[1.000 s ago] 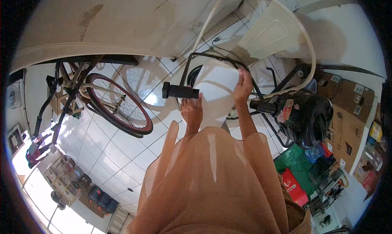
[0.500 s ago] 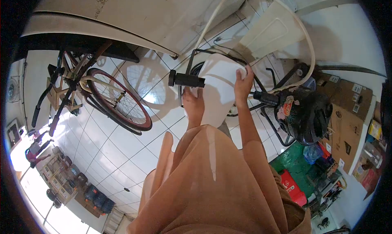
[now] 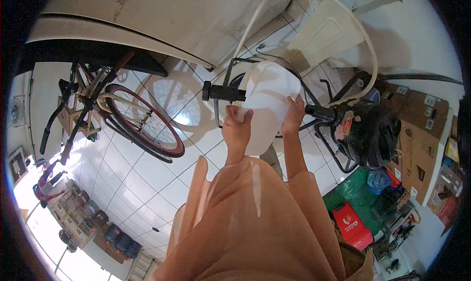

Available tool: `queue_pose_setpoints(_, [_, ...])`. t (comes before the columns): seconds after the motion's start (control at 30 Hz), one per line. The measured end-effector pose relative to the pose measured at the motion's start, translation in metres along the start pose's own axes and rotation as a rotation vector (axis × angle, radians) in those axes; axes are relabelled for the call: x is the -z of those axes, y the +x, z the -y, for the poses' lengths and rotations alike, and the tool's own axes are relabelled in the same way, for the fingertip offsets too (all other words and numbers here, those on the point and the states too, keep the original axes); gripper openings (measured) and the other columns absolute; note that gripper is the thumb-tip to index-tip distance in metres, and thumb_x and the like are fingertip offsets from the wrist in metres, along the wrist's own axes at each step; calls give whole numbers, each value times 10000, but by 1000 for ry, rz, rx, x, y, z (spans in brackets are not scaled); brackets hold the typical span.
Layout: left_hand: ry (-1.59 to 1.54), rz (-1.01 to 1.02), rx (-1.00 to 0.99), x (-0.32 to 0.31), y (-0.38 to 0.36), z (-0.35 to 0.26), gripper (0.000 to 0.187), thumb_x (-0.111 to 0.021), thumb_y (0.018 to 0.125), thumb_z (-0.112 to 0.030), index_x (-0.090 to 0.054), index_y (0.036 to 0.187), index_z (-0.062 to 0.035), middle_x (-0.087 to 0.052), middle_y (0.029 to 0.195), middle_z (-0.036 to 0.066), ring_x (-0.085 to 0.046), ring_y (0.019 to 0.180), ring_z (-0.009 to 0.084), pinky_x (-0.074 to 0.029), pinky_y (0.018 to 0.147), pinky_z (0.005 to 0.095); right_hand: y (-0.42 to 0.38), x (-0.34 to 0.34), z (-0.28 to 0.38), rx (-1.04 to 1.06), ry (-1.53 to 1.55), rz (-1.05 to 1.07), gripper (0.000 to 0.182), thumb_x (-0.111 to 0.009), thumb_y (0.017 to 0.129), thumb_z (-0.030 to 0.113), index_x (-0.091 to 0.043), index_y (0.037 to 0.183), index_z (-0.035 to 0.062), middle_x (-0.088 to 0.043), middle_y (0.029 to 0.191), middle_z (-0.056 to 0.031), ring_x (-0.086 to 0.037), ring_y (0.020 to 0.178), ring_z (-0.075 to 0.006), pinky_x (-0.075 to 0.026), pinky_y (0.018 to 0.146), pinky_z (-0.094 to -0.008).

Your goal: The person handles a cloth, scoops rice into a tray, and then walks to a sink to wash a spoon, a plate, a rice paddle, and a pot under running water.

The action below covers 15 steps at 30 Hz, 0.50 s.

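A smooth white rounded piece (image 3: 270, 92), like cloth or a padded cover, lies in front of me over a black metal frame (image 3: 228, 74). My left hand (image 3: 236, 131) grips its left side, just below a black cylindrical bar end (image 3: 223, 92). On the right edge of the white piece, my right hand (image 3: 293, 116) has its fingers closed round the edge. A second black cylinder (image 3: 321, 113) is a little to the right of that hand. What the white piece rests on is mostly hidden.
A bicycle (image 3: 142, 119) stands at the left. A pale hose (image 3: 371, 50) arcs over the top right. At the right are a black helmet (image 3: 375, 136), cardboard boxes (image 3: 414, 156) and a red box (image 3: 352, 226). Another person (image 3: 43, 188) is far left.
My right hand has moved down and slightly inward along the edge of the white piece. My left hand has shifted slightly, and the white piece has tilted or changed shape.
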<state>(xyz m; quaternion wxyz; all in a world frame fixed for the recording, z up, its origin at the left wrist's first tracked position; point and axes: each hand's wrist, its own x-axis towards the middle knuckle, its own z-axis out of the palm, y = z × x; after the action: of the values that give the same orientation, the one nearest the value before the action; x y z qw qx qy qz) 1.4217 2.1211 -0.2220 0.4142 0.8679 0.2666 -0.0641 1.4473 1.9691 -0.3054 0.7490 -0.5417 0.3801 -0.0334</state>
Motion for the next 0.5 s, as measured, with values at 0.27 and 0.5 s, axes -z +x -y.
queue_pose_setpoints(0.27, [-126,88,-184,45,-87,-1,268,-639,753,-221,-526,934,-58,-585,778,168,-572,673,366,-459,569,400,-38,32,23,-114,91,67,282,-470,884,193,-502,1088,1,-555,1030,-71,-519,933,-162,-416,800,-273])
queue_pose_setpoints(0.5, [153,151,-189,130,-139,121,271,-661,696,-191,-546,875,-24,-577,748,114,-545,594,271,-459,583,343,-45,36,-18,620,-860,537,367,-625,739,135,-508,1076,47,-543,1025,-88,-513,949,-196,-396,829,-328])
